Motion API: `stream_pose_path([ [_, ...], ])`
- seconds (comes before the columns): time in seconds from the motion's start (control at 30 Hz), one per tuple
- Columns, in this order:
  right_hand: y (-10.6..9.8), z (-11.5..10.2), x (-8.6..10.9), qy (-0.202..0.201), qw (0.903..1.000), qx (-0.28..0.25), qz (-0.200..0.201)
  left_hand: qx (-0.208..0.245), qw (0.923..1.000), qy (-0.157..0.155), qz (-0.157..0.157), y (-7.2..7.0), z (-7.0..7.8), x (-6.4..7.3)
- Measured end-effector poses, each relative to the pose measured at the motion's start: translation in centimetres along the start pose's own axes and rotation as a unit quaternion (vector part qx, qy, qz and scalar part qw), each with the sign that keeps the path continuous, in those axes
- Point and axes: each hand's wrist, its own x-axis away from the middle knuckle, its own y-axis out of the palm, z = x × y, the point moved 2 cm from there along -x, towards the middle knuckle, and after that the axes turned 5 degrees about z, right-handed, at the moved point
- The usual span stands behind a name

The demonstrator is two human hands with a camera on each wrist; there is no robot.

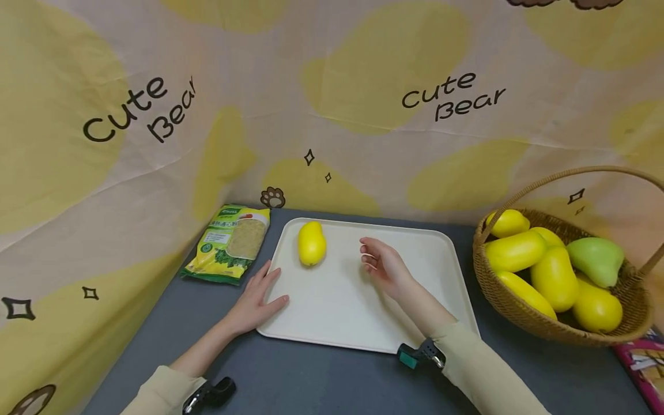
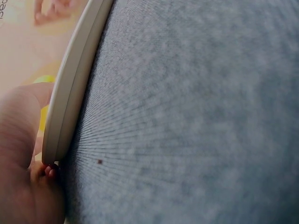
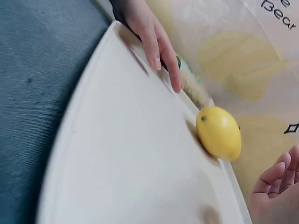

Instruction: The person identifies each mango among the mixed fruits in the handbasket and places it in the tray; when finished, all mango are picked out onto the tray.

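A smooth yellow fruit (image 1: pixel 312 244), oblong in the head view and lemon-like in the right wrist view, lies on the white tray (image 1: pixel 332 311) near its far left corner. My left hand (image 1: pixel 255 305) rests on the tray's left rim, fingers spread and thumb over the edge. In the left wrist view the tray's rim (image 2: pixel 70 88) runs beside that hand. Over the middle of the tray hovers my right hand (image 1: pixel 386 268), fingers loosely bent and holding nothing, to the right of the fruit. From the right wrist, the fruit (image 3: pixel 218 133) shows between both hands.
A wicker basket (image 1: pixel 487 300) with a tall handle stands right of the tray, holding several yellow fruits and a green mango (image 1: pixel 596 259). A yellow-green food packet (image 1: pixel 228 245) lies left of the tray. Behind hangs a printed cloth (image 1: pixel 363 115). A magenta package (image 1: pixel 645 369) shows at lower right.
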Motion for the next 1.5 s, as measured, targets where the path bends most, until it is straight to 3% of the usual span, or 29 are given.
stream_pose_path([
  [0.13,-1.1,-1.7,3.7,-0.005,0.9968,0.059,-0.054,-0.006,1.0000,0.000,0.005,-0.4,-0.1,0.2],
  [0.27,-2.8,-3.6,7.1,-0.029,0.9834,0.147,-0.102,-0.007,0.9999,0.006,0.010,-0.6,-0.2,0.4],
  [0.37,-4.6,-5.3,9.4,-0.077,0.9593,0.238,-0.130,-0.005,0.9999,0.008,0.014,-0.7,-0.3,0.5],
  [0.43,-6.0,-6.5,10.6,-0.131,0.9308,0.310,-0.142,-0.007,0.9998,0.009,0.016,-0.7,-0.4,0.5],
  [0.47,-6.8,-7.2,11.2,-0.165,0.9118,0.346,-0.148,-0.008,0.9998,0.009,0.016,-0.6,-0.5,0.5],
  [0.5,-7.6,-7.8,11.8,-0.207,0.8863,0.387,-0.147,-0.009,0.9998,0.009,0.017,-0.6,-0.6,0.5],
  [0.53,-8.3,-8.6,12.3,-0.257,0.8527,0.431,-0.144,-0.010,0.9998,0.010,0.016,-0.5,-0.6,0.5],
  [0.6,-9.8,-10.0,13.3,-0.357,0.7701,0.516,-0.118,-0.011,0.9997,0.012,0.016,-0.4,-0.6,0.4],
  [0.63,-10.6,-10.7,13.7,-0.402,0.7229,0.553,-0.096,-0.011,0.9997,0.013,0.016,-0.4,-0.6,0.3],
  [0.67,-11.4,-11.4,14.1,-0.443,0.6768,0.584,-0.067,-0.011,0.9997,0.014,0.015,-0.3,-0.5,0.3],
  [0.7,-12.1,-12.0,14.4,-0.470,0.6369,0.610,-0.031,-0.012,0.9997,0.014,0.015,-0.2,-0.5,0.3],
  [0.73,-12.9,-12.6,14.6,-0.486,0.6064,0.629,-0.001,-0.013,0.9997,0.015,0.014,-0.2,-0.4,0.3],
  [0.77,-13.8,-13.1,14.8,-0.492,0.5861,0.643,0.026,-0.014,0.9997,0.014,0.014,-0.1,-0.3,0.3],
  [0.8,-14.7,-13.6,14.9,-0.486,0.5763,0.655,0.051,-0.014,0.9997,0.014,0.014,0.0,-0.2,0.3],
  [0.83,-15.6,-14.1,15.0,-0.474,0.5741,0.664,0.073,-0.014,0.9997,0.015,0.014,0.0,-0.1,0.2],
  [0.9,-17.4,-14.8,15.0,-0.433,0.5828,0.679,0.106,-0.015,0.9996,0.018,0.014,0.2,0.1,0.2],
  [1.0,-19.9,-15.4,14.9,-0.371,0.5982,0.699,0.125,-0.015,0.9995,0.024,0.013,0.4,0.3,0.1],
  [1.13,-21.8,-15.4,14.2,-0.317,0.6015,0.724,0.118,-0.016,0.9994,0.027,0.015,0.3,0.2,0.2],
  [1.23,-22.6,-15.2,13.7,-0.287,0.6090,0.731,0.109,-0.015,0.9994,0.026,0.014,0.3,0.2,0.2],
  [1.37,-23.1,-14.9,13.4,-0.267,0.6216,0.730,0.101,-0.014,0.9996,0.024,0.010,0.3,0.2,0.2],
  [1.5,-23.4,-14.8,13.2,-0.247,0.6271,0.732,0.097,-0.016,0.9994,0.027,0.011,0.1,0.2,0.3],
])
